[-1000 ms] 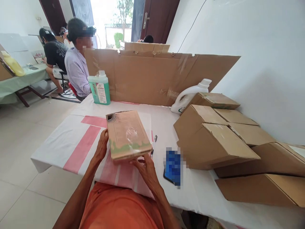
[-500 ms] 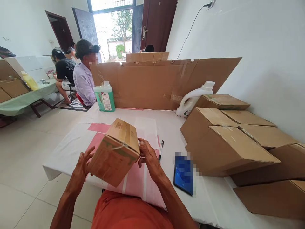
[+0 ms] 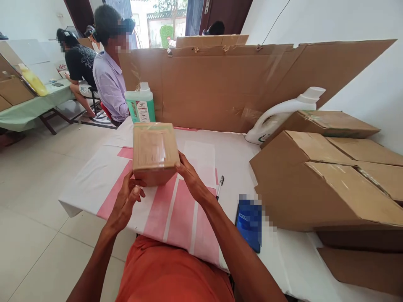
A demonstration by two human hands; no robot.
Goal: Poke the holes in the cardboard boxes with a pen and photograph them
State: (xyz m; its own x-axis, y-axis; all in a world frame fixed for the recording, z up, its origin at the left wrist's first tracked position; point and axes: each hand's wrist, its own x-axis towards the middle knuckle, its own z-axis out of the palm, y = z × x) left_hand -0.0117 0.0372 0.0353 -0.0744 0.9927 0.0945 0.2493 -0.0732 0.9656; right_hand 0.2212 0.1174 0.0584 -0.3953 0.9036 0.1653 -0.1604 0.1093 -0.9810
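I hold a small brown cardboard box, taped with clear film, up over the white and pink table cover. My left hand grips its near lower corner from below. My right hand presses against its right side. The box's broad face is turned toward me and stands nearly upright. Behind the box stands a green liquid bottle.
A pen and a blue phone lie right of my hands. Several closed cardboard boxes are stacked at the right, with a white jug behind them. A cardboard screen walls the table's back. Other people sit at the far left.
The box was lying flat under both hands, then got tipped onto an edge, and now it is raised and turned with a broad face toward me. My hands shifted around it.
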